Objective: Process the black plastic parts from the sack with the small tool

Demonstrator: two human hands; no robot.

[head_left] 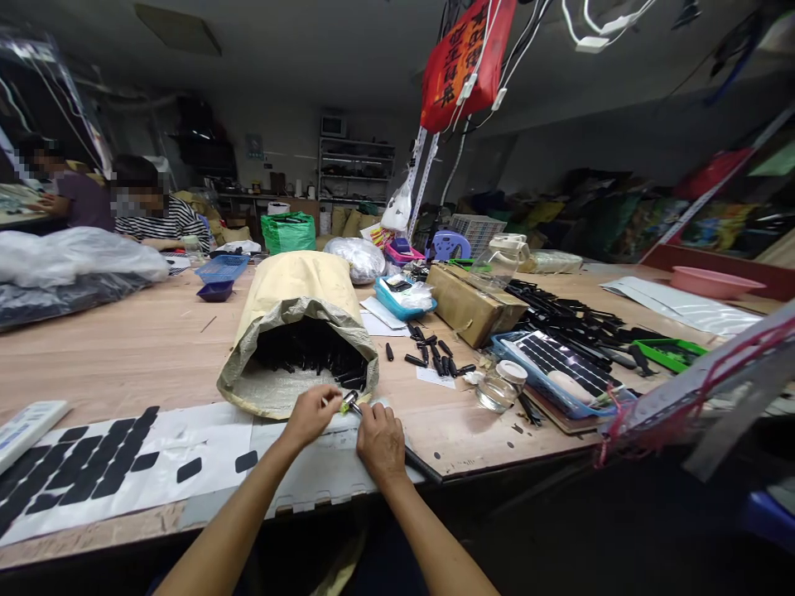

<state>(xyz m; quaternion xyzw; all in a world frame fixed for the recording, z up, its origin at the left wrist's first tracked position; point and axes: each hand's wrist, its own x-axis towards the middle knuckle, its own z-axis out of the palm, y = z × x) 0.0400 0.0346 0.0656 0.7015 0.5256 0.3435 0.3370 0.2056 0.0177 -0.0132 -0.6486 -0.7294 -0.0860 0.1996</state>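
Observation:
In the head view my right hand [381,443] is closed around a slim black rod [417,462] that slants towards the table's front edge. The rod's shiny metal end [351,398] points up and left, towards my left hand. My left hand [315,412] has its fingertips pinched together beside that metal end, and what they hold is hidden. A small yellow-green bit [345,407] shows between the two hands. Just behind them lies a large cream woven sack [302,277], its mouth facing me, with many black pieces [351,377] inside.
Left of my hands, a white sheet [208,426] carries black rounded patches. To the right are loose black handle-like pieces [438,356], a glass jar [500,387], a cardboard box [475,302] and a blue basket [559,385]. Two people sit at the far left.

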